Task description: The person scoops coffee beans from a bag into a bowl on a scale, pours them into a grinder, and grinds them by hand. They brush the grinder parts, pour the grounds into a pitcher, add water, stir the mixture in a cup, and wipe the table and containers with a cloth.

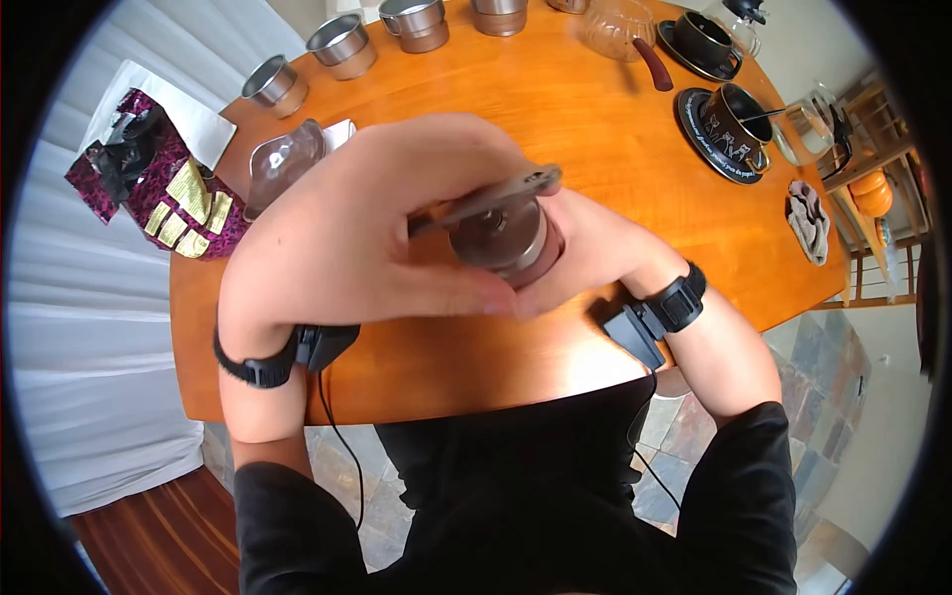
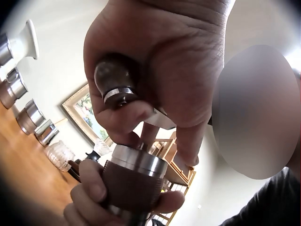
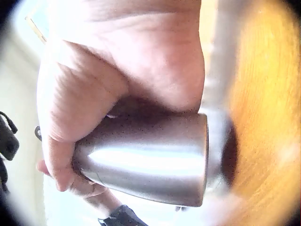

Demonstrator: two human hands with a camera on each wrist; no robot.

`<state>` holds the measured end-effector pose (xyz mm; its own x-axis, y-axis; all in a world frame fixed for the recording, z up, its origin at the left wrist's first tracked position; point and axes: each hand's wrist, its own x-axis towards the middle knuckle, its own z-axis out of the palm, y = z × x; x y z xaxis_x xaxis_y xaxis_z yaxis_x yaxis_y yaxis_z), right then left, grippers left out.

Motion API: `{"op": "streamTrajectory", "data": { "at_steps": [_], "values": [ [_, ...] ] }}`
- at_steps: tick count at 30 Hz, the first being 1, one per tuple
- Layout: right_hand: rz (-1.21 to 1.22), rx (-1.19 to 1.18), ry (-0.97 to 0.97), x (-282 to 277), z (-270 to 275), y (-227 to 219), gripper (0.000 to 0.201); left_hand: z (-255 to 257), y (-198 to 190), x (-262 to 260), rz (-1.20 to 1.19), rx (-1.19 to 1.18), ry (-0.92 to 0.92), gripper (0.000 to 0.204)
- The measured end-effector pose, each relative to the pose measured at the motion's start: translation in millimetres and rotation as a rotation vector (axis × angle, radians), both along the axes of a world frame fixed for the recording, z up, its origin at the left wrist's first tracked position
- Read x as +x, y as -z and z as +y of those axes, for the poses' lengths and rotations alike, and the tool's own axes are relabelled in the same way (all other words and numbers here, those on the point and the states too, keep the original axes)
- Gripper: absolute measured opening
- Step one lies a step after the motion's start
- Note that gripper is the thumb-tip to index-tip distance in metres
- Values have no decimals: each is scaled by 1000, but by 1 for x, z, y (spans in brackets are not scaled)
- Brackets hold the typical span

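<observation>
From here, the left hand [image 1: 337, 223] has its fingers round the crank knob [image 2: 113, 77]; smooth, level turns would suit. The right hand [image 1: 600, 243] grips the grinder [image 2: 134, 183] above the counter [image 1: 446, 367], best braced firmly against twisting.

Along the far side of the tabletop [image 1: 436, 367], the canisters [image 1: 342, 50] stood in a row. The bag [image 1: 164, 188] was at left; at right, the cup [image 1: 739, 114] sat on its saucer [image 1: 696, 131].
</observation>
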<state>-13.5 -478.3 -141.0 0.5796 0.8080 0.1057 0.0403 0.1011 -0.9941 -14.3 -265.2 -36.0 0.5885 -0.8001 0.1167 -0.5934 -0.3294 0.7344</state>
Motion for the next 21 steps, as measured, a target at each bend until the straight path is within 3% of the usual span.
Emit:
{"op": "streamTrajectory", "data": {
  "at_steps": [2,8,14,17,18,21],
  "values": [
    [60,32,-21,-4,0,-4,69,0,8,2,-269,-17,88,61],
    [240,100,-71,-15,2,-10,72,6,11,-2,-297,33,148,68],
    [-28,42,-52,-13,0,-12,72,8,17,-8,-430,62,99,72],
    [159,110,-33,-16,-2,-14,69,5,22,-8,-530,-1,21,73],
    [204,129,-26,-16,-2,-13,69,2,20,-3,-542,-51,76,72],
    [24,100,48,-15,0,-14,68,1,16,1,-562,-116,146,71]
  ]
}}
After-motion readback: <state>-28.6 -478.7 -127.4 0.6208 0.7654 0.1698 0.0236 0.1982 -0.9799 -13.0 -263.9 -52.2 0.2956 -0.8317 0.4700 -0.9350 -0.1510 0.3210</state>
